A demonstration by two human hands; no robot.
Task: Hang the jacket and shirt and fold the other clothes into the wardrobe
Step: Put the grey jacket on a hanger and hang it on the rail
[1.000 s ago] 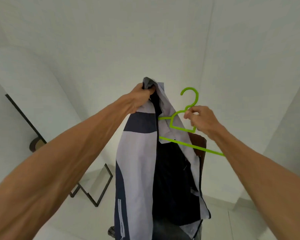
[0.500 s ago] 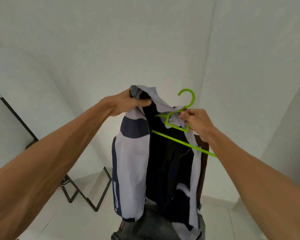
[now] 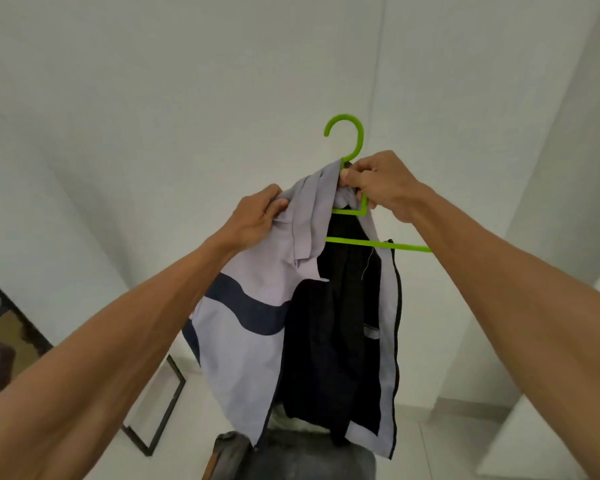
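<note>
Soft, even light; wide-angle bending at edges; slight blur

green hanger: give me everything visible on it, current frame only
The green hanger looks like thin moulded plastic, bright lime, with an open hook on top, a small inner frame below the neck and a long straight bottom bar. It is held upright in the air. The right hand pinches it at the neck. The jacket drapes over its left side; the bar's right end pokes out bare.

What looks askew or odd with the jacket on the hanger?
The jacket sits lopsided on the green hanger: its left shoulder is bunched in the left hand, while the hanger's right end sticks out bare.
</note>
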